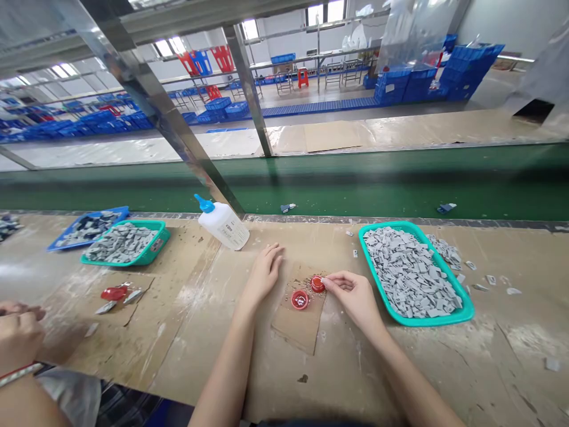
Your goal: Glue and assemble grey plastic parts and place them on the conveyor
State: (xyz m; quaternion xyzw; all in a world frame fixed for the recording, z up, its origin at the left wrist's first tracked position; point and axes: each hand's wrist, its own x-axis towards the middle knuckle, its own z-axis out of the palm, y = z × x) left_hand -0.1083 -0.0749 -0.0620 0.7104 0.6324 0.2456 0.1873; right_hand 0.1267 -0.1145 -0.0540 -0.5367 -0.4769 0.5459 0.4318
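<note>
My left hand (263, 275) lies flat on the bench with its fingers stretched out and together, holding nothing, just left of a small cardboard square (299, 323). My right hand (351, 292) has its fingertips pinched at a red cap (317, 284) that sits on the cardboard. A second red cap (300, 299) lies open side up just in front of it. A teal basket (448, 318) heaped with small grey parts stands right beside my right hand. A white glue bottle (223, 224) with a blue tip lies tilted beyond my left hand.
At the left stand another teal basket (153, 249) and a blue tray (66, 233) of grey parts, with a red cap (114, 293) on cardboard. Another person's hands (18, 332) work at the near left. A green conveyor belt (355, 190) runs behind the bench, under slanted metal struts (173, 124).
</note>
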